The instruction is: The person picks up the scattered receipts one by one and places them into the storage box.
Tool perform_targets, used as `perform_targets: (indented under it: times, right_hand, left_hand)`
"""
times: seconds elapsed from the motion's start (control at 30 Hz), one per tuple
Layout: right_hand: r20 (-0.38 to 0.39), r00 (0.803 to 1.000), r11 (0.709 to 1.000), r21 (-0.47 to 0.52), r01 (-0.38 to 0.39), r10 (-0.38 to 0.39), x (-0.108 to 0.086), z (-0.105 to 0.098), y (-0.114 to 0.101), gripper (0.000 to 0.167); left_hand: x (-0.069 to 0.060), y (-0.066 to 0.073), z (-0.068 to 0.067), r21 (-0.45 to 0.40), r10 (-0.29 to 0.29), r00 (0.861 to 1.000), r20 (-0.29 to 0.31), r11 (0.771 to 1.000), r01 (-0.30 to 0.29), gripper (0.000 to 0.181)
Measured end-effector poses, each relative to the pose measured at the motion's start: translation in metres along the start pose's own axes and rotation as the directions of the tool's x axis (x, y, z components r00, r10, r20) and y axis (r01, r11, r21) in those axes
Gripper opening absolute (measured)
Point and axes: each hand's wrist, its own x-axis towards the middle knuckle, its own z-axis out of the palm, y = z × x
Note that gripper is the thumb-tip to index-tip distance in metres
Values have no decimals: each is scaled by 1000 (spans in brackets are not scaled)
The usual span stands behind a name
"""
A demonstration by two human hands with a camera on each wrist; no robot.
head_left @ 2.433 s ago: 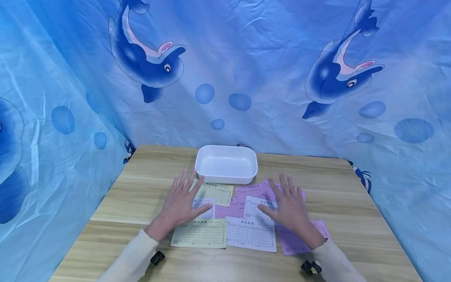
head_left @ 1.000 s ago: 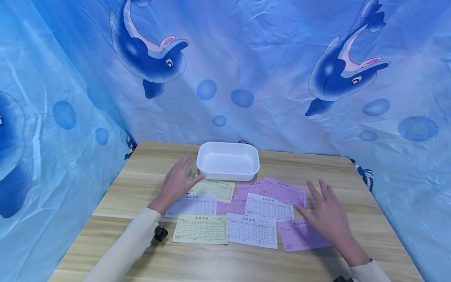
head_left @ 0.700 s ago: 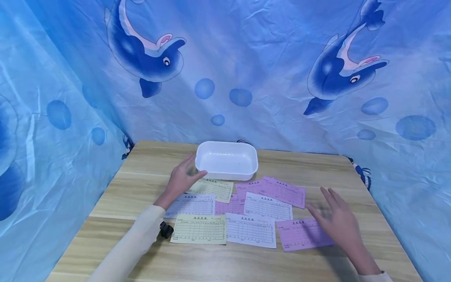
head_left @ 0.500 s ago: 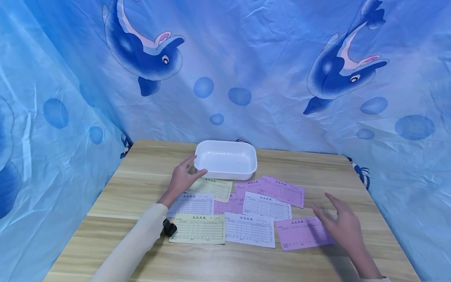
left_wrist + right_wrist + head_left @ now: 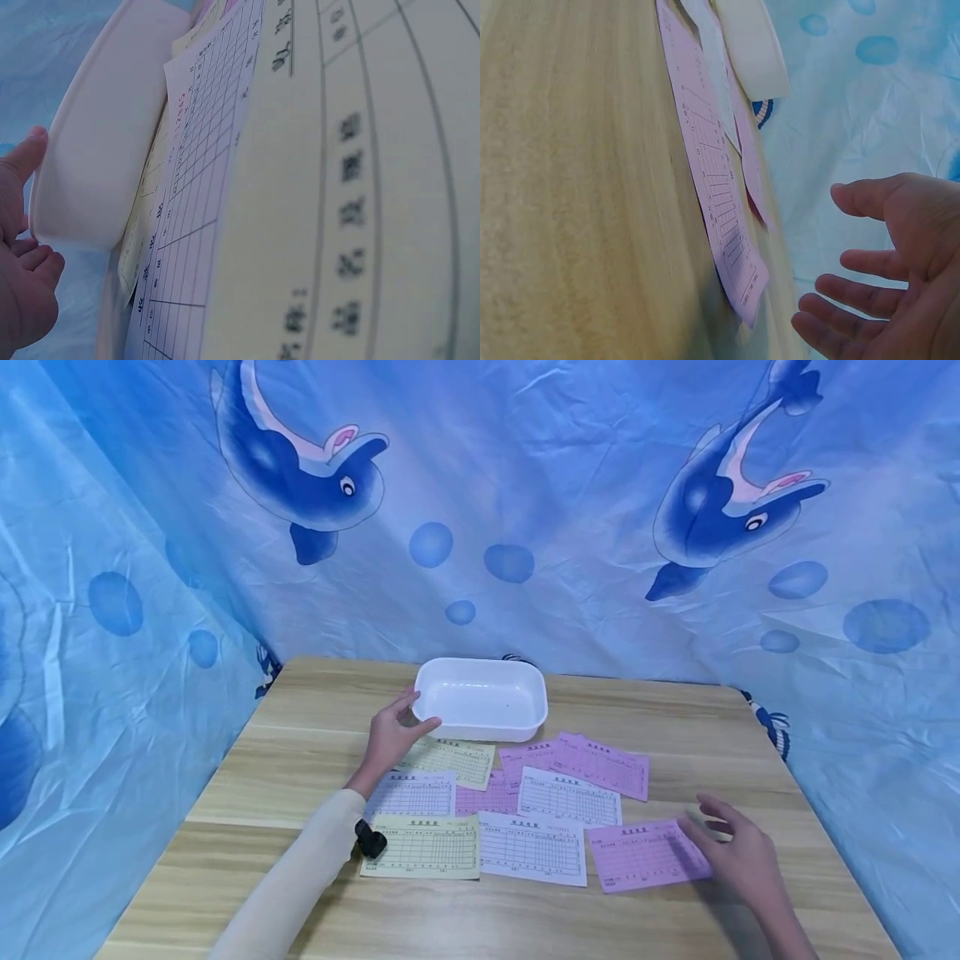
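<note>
My left hand [image 5: 388,737] is at the near left corner of a white plastic tray [image 5: 483,733], gripping it between thumb and curled fingers. In the left wrist view the thumb [image 5: 31,150] lies against the edge of the tray [image 5: 101,135]. On the right, my right hand [image 5: 738,853] hovers by the right end of a pink printed slip [image 5: 645,858], holding nothing. Its thumb and fingers stand apart in the right wrist view, clear of the slip [image 5: 712,172]. The left forearm partly covers a white slip [image 5: 412,793].
More printed slips lie spread before the tray: yellow ones [image 5: 423,847] on the left, a white one [image 5: 532,850] in the middle, overlapping pink ones [image 5: 607,767] behind. A wooden table [image 5: 480,918] carries everything. A blue dolphin curtain [image 5: 585,518] encloses the back and sides.
The hands have parted from over the slips: the left went to the tray's corner, the right moved right and lowered toward the right-hand pink slip, its fingers bending a little. The slips stay put.
</note>
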Motion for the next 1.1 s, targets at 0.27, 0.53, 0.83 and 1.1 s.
perform_targets:
  times: [0.27,0.53,0.83,1.1]
  right_hand:
    - [92,994,998,4,-63,62,1,-2,10,86]
    - [115,987,993,7,-117,115,6,1,17,78]
    - [124,979,986,28,-165,161,9,6,20,75]
    - [138,973,983,-5,-184,183,11,10,23,70]
  left_hand:
    - [0,-3,0,-107,-19,1000,8,994,20,83]
    - [1,-5,2,-166,-92,996,2,982,91,85]
    - [2,-4,1,-204,-121,993,0,972,118,85]
    - [2,-3,3,-213,-123,992,10,969,122,87]
